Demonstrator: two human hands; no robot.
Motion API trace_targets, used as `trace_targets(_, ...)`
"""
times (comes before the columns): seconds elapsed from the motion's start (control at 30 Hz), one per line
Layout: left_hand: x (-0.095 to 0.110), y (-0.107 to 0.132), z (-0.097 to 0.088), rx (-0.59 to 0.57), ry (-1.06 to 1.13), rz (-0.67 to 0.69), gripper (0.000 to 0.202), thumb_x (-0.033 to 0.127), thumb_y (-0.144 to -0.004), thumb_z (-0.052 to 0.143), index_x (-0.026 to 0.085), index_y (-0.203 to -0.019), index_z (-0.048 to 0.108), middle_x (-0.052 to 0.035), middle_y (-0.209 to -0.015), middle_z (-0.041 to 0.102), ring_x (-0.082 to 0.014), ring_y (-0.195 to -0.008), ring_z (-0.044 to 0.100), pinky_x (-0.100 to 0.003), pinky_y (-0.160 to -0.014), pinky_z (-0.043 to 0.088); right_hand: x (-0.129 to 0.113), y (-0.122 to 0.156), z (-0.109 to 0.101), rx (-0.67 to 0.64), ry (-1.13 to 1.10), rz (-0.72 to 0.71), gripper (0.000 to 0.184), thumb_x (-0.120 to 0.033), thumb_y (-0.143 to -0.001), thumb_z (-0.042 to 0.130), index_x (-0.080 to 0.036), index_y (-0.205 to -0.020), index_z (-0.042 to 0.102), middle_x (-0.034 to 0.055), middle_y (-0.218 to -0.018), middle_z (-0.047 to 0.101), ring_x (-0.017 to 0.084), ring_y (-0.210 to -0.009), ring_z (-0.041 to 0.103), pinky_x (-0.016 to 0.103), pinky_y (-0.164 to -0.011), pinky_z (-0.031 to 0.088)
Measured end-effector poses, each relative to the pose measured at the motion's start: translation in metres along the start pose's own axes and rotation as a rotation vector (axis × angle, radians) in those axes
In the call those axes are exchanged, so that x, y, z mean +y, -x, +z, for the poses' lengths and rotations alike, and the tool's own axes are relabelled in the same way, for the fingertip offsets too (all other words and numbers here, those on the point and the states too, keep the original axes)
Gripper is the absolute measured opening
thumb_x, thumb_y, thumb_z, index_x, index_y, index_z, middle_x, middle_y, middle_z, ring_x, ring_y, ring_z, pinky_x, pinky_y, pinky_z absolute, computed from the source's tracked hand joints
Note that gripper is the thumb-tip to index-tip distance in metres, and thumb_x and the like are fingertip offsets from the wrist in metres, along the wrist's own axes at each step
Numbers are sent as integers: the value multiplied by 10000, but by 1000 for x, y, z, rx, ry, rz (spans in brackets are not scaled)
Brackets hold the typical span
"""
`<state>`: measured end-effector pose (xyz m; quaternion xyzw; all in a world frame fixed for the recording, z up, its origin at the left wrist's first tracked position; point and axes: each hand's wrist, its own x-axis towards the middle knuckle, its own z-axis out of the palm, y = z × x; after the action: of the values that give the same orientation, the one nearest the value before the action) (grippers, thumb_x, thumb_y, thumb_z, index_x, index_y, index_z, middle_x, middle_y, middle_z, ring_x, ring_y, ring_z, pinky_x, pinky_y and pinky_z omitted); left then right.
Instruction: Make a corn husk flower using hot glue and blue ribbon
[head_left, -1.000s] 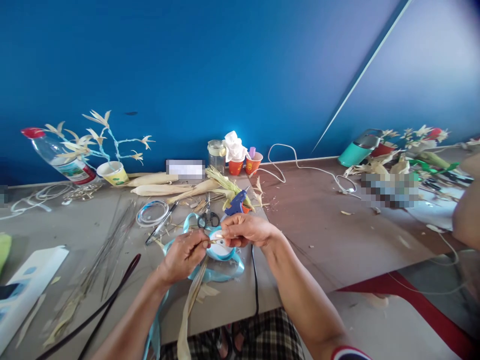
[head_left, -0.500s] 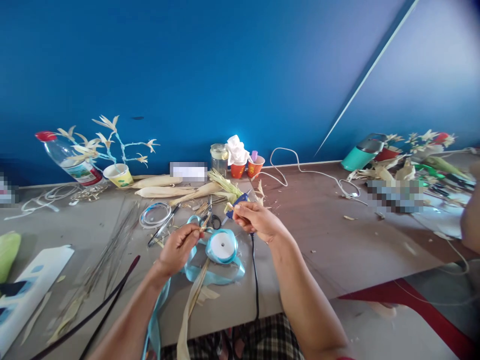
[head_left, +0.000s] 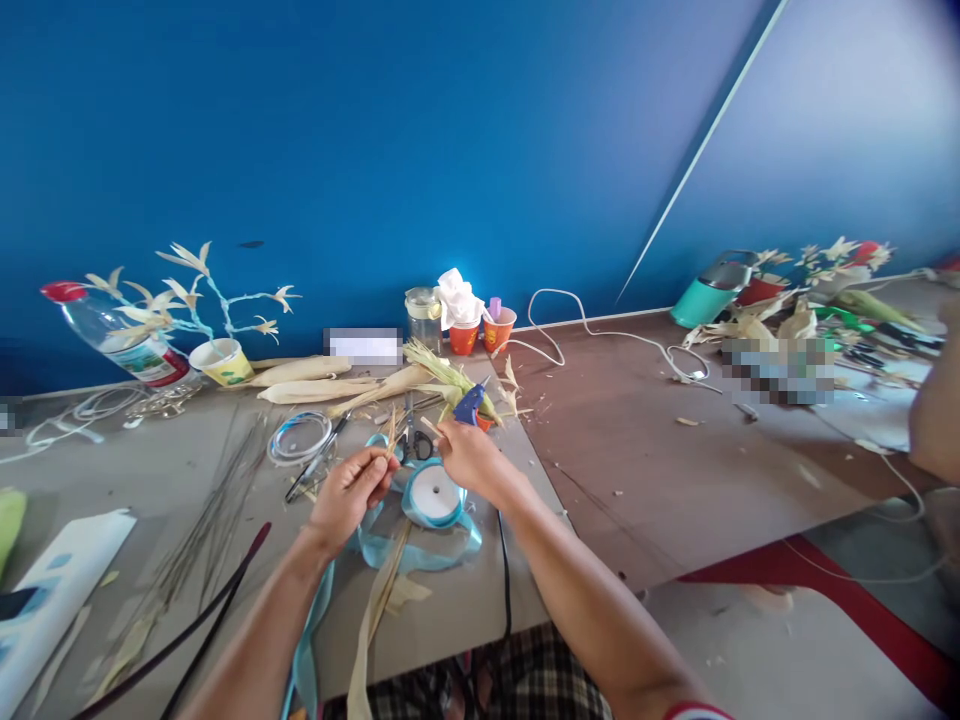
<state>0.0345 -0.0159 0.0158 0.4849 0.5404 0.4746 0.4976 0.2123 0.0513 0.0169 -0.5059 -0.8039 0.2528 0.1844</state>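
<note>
My left hand (head_left: 358,488) is closed in a pinch around a small dried corn husk piece (head_left: 392,438), whose pale pointed tips stand up above the fingers. To its right, my right hand (head_left: 469,458) is closed with its fingertips on a narrow pale husk strip (head_left: 430,424); the back of the hand hides most of the grip. A blue glue gun (head_left: 469,404) lies just beyond the right hand, against some husks. Dark-handled scissors (head_left: 424,446) rest between the hands. Below them sits a roll of light blue ribbon (head_left: 436,492), with loose loops around it.
Corn husks (head_left: 322,390), a wire coil (head_left: 300,438) and a pen lie to the left. Husk flowers stand in a yellow cup (head_left: 222,362) beside a tilted bottle (head_left: 142,345). Orange cups (head_left: 499,328) line the wall. A black cord (head_left: 505,580) runs to the table edge. Another person's arm (head_left: 934,420) shows at right.
My right hand has moved left and down, away from the glue gun and nearer my left hand. The husk piece in my left hand now points upward. The view has shifted slightly.
</note>
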Motion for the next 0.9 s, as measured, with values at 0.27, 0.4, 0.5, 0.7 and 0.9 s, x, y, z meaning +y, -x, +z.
trace_targets(0.27, 1, 1, 3, -95, -76, -40, 390, 532, -717, 586, 142, -698, 583, 40, -511, 425, -71, -458, 335, -192, -420, 240, -10, 6, -14, 1, -440, -97, 285, -181, -854, 435, -176, -1030, 658, 83, -987, 662, 174, -879, 600, 277, -782, 434)
trace_targets(0.4, -3, 3, 3, -168, -43, -30, 372, 510, -717, 608, 142, -671, 581, 31, -545, 425, -77, -491, 346, -202, -449, 269, -14, 9, -24, -314, -967, -117, 237, -318, -809, 559, -174, -961, 670, 23, -773, 633, 104, -622, 523, 248, -630, 422)
trace_targets(0.5, -5, 3, 2, -182, -45, -11, 368, 505, -716, 615, 139, -679, 599, 26, -561, 428, -77, -495, 341, -206, -456, 283, -17, 11, -27, -402, -1075, -128, 243, -371, -722, 661, -160, -841, 676, -5, -678, 590, 91, -611, 480, 235, -611, 392)
trace_targets(0.7, 1, 5, 2, -241, -164, 94, 268, 400, -747, 596, 146, -665, 614, 16, -574, 472, -87, -508, 373, -214, -482, 317, -16, 11, -24, -445, -1107, -88, 267, -404, -664, 710, -154, -676, 615, -25, -612, 552, 82, -574, 453, 230, -577, 360)
trace_targets(0.9, 4, 9, 3, -276, -291, 178, 214, 321, -786, 523, 151, -688, 608, -18, -643, 543, -130, -616, 477, -245, -589, 391, -16, 10, -18, -453, -1071, -25, 314, -431, -643, 717, -146, -655, 587, -32, -581, 545, 72, -542, 435, 223, -544, 335)
